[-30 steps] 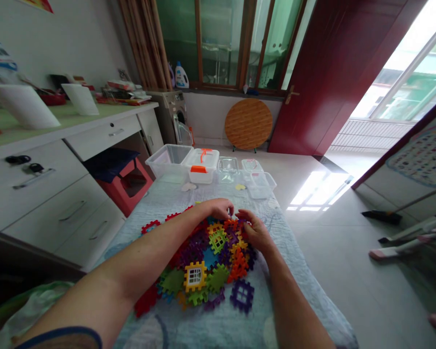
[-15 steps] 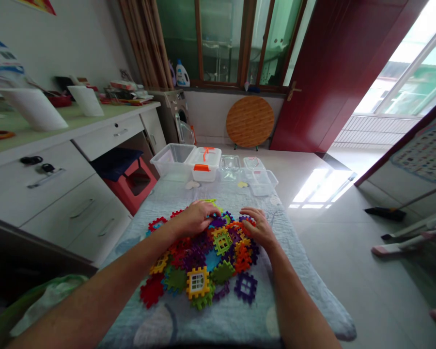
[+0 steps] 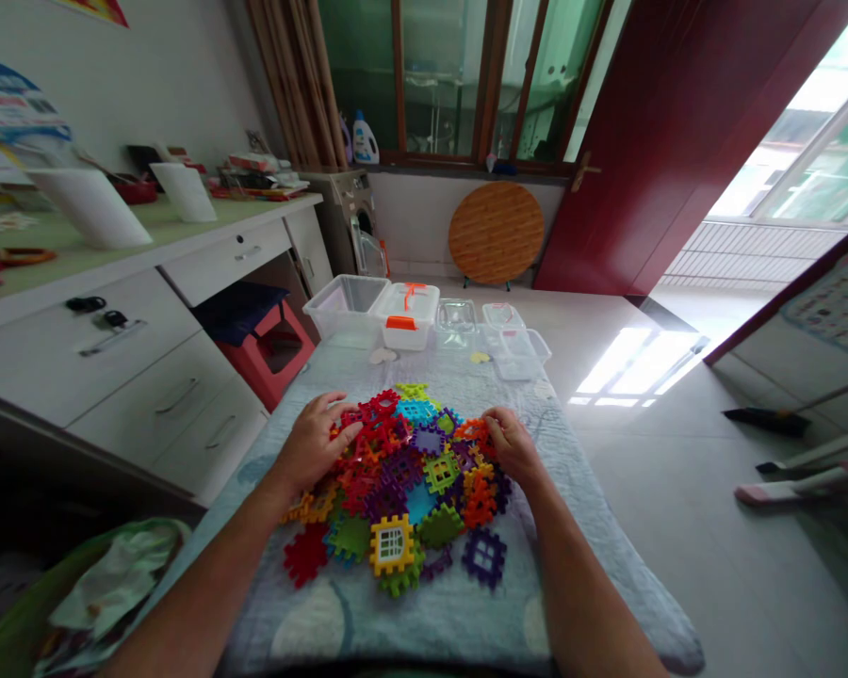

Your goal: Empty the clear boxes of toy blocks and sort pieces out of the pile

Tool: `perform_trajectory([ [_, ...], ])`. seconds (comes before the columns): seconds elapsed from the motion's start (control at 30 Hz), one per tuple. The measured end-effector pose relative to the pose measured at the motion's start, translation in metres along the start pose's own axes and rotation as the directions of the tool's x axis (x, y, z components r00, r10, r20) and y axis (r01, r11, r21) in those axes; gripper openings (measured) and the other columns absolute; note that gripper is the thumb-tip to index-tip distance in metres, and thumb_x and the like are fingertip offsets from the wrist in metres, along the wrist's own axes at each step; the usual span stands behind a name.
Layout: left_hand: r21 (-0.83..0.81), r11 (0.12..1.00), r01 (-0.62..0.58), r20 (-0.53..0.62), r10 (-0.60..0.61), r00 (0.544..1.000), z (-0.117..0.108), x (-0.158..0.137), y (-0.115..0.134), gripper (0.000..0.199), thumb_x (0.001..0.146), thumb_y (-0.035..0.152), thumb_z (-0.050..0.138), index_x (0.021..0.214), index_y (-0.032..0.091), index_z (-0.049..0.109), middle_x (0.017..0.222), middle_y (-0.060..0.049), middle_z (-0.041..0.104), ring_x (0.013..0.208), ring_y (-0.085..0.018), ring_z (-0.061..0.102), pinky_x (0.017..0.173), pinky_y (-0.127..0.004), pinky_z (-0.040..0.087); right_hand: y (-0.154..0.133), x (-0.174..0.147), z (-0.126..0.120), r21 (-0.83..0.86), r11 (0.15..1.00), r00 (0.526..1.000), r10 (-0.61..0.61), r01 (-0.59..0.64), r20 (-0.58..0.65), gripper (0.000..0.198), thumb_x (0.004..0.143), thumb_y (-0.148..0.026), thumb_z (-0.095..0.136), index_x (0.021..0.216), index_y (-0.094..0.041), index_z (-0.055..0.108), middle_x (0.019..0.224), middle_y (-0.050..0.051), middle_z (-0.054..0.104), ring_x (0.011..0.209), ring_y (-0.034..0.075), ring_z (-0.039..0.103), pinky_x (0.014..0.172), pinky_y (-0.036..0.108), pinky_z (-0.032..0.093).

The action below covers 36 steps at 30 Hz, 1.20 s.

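A heap of interlocking plastic building tiles [image 3: 402, 471] in red, purple, orange, green, blue and yellow lies on the cloth-covered table. At its left edge, my left hand [image 3: 316, 441] is open, thumb and fingers apart, touching red tiles [image 3: 371, 438]. My right hand [image 3: 512, 443] rests against the right edge, fingers bent over an orange tile [image 3: 472, 431] without a visible grip; its fingertips are partly hidden. Nearest me lie a yellow tile with a white window [image 3: 391, 544], a red tile [image 3: 306, 554] and a dark purple window tile [image 3: 484, 556].
Along the table's far edge stand an open clear bin [image 3: 346, 306], a lidded box with orange clips [image 3: 410, 315] and smaller clear containers [image 3: 515, 348]. A white desk [image 3: 148, 348] and a red stool [image 3: 272, 344] are on the left. A bag [image 3: 106, 584] sits at lower left.
My left hand has moved left from the top of the heap to its left side, uncovering red and blue tiles. My right hand's fingers have bent in onto the orange tile. The view has shifted slightly.
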<state>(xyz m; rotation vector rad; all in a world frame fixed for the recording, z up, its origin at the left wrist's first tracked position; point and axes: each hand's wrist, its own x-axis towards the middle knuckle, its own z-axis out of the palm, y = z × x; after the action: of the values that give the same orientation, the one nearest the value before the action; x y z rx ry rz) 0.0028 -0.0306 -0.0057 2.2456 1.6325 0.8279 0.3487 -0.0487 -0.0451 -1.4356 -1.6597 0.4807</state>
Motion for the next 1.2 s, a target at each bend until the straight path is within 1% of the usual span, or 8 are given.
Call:
perform_trajectory([
  [0.2, -0.281, 0.917, 0.282, 0.126, -0.256, 0.958, 0.011, -0.003, -0.040, 0.054, 0.084, 0.063, 0.047, 0.109, 0.019, 0.065, 0.119, -0.008, 0.066, 0.116, -0.028, 0.058, 0.106, -0.042, 0.042, 0.016, 0.004, -0.013, 0.074, 0.963, 0.902, 0.268, -0.258, -0.339, 0.031, 0.088, -0.044, 0.041, 0.079, -0.021, 0.060, 0.067, 0.001, 0.061, 0.064, 0.018, 0.053, 0.063, 0.030, 0.041],
  [0.47, -0.693, 0.567, 0.445, 0.275, -0.363, 0.890, 0.001, -0.014, -0.035, 0.060, 0.077, 0.061, 0.063, 0.119, 0.018, 0.062, 0.099, -0.005, 0.074, 0.087, -0.026, 0.069, 0.077, -0.036, 0.057, 0.030, 0.001, -0.017, -0.023, 0.933, 0.872, 0.325, -0.358, -0.366, 0.032, 0.083, -0.045, 0.044, 0.081, -0.020, 0.064, 0.069, 0.003, 0.065, 0.065, 0.020, 0.058, 0.063, 0.030, 0.042],
  [0.6, -0.648, 0.660, 0.380, 0.090, -0.430, 0.899, -0.006, -0.014, -0.054, 0.061, 0.070, 0.063, 0.069, 0.110, 0.017, 0.067, 0.098, -0.005, 0.073, 0.090, -0.024, 0.067, 0.078, -0.030, 0.054, 0.036, 0.001, -0.022, -0.072, 0.908, 0.839, 0.350, -0.414, -0.418, 0.033, 0.084, -0.042, 0.042, 0.083, -0.019, 0.065, 0.071, 0.006, 0.066, 0.067, 0.021, 0.058, 0.067, 0.032, 0.043],
  [0.7, -0.613, 0.694, 0.378, 0.080, -0.421, 0.903, -0.009, -0.015, -0.060, 0.058, 0.069, 0.062, 0.070, 0.104, 0.017, 0.069, 0.101, -0.005, 0.072, 0.096, -0.024, 0.065, 0.081, -0.028, 0.053, 0.036, 0.002, -0.027, -0.136, 0.897, 0.830, 0.320, -0.421, -0.456, 0.030, 0.081, -0.039, 0.048, 0.088, -0.016, 0.067, 0.088, 0.012, 0.067, 0.085, 0.026, 0.059, 0.082, 0.038, 0.043],
  [0.77, -0.641, 0.655, 0.400, 0.138, -0.414, 0.900, -0.009, -0.015, -0.056, 0.055, 0.069, 0.060, 0.071, 0.104, 0.017, 0.069, 0.100, -0.005, 0.072, 0.092, -0.024, 0.066, 0.078, -0.029, 0.054, 0.032, 0.000, -0.031, -0.209, 0.913, 0.882, 0.248, -0.352, -0.401, 0.031, 0.079, -0.039, 0.055, 0.095, -0.016, 0.068, 0.100, 0.014, 0.065, 0.095, 0.028, 0.057, 0.090, 0.041, 0.042],
  [0.87, -0.714, 0.543, 0.442, 0.247, -0.394, 0.885, -0.004, -0.017, -0.045, 0.054, 0.070, 0.054, 0.073, 0.110, 0.018, 0.065, 0.097, -0.005, 0.073, 0.082, -0.023, 0.069, 0.072, -0.031, 0.055, 0.020, -0.006, -0.033, -0.301, 0.943, 0.989, 0.122, -0.141, -0.081, 0.036, 0.076, -0.041, 0.065, 0.105, -0.020, 0.067, 0.105, 0.009, 0.063, 0.099, 0.026, 0.056, 0.094, 0.040, 0.041],
  [0.97, -0.760, 0.467, 0.452, 0.291, -0.378, 0.879, 0.002, -0.018, -0.040, 0.055, 0.068, 0.048, 0.078, 0.113, 0.019, 0.063, 0.097, -0.004, 0.074, 0.078, -0.021, 0.069, 0.071, -0.031, 0.056, 0.007, -0.013, -0.032, -0.345, 0.938, 0.978, 0.071, 0.001, 0.195, 0.039, 0.074, -0.042, 0.071, 0.108, -0.023, 0.066, 0.105, 0.006, 0.063, 0.101, 0.025, 0.054, 0.096, 0.040, 0.040],
  [1.2, -0.782, 0.470, 0.410, 0.208, -0.423, 0.882, 0.003, -0.018, -0.045, 0.050, 0.068, 0.045, 0.078, 0.109, 0.019, 0.065, 0.089, -0.002, 0.073, 0.069, -0.018, 0.068, 0.067, -0.028, 0.055, 0.004, -0.011, -0.032, -0.294, 0.956, 0.975, 0.074, -0.009, 0.211, 0.038, 0.073, -0.037, 0.069, 0.107, -0.020, 0.065, 0.100, 0.006, 0.064, 0.095, 0.023, 0.057, 0.090, 0.036, 0.043],
])
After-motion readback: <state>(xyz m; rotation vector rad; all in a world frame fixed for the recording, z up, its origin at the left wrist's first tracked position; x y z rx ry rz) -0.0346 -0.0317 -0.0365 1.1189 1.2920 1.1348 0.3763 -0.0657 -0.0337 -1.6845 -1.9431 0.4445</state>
